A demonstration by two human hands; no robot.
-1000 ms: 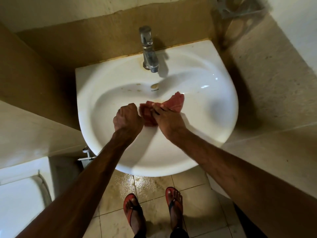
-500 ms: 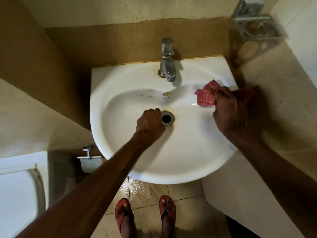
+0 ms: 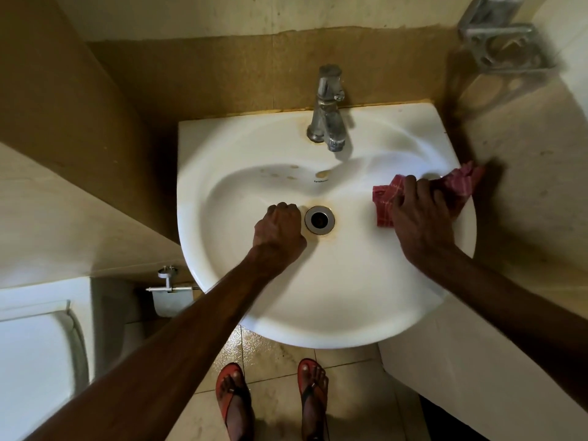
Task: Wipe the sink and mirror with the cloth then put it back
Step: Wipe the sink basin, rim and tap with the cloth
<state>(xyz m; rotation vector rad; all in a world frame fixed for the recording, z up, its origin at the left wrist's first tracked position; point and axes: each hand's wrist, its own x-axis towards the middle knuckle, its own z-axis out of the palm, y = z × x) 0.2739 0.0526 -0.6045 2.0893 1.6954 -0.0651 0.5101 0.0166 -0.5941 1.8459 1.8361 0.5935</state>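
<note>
A white sink (image 3: 334, 313) hangs on the wall below me, with a metal drain (image 3: 319, 219) at the bottom of its bowl. My right hand (image 3: 420, 218) presses a red checked cloth (image 3: 386, 203) against the right side of the bowl, and part of the cloth sticks out over the right rim. My left hand (image 3: 280, 230) is a closed fist resting in the bowl just left of the drain, holding nothing. No mirror is in view.
A chrome tap (image 3: 327, 109) stands at the back of the sink. A metal wall holder (image 3: 502, 43) is fixed at the upper right. A toilet (image 3: 35, 361) sits at the lower left, with a paper holder (image 3: 170, 286) beside it. My feet in red sandals (image 3: 234, 399) stand on the tiled floor.
My right hand has carried the cloth from the bowl's middle to the right side. My left fist stayed by the drain, which is now uncovered. The view shifted slightly.
</note>
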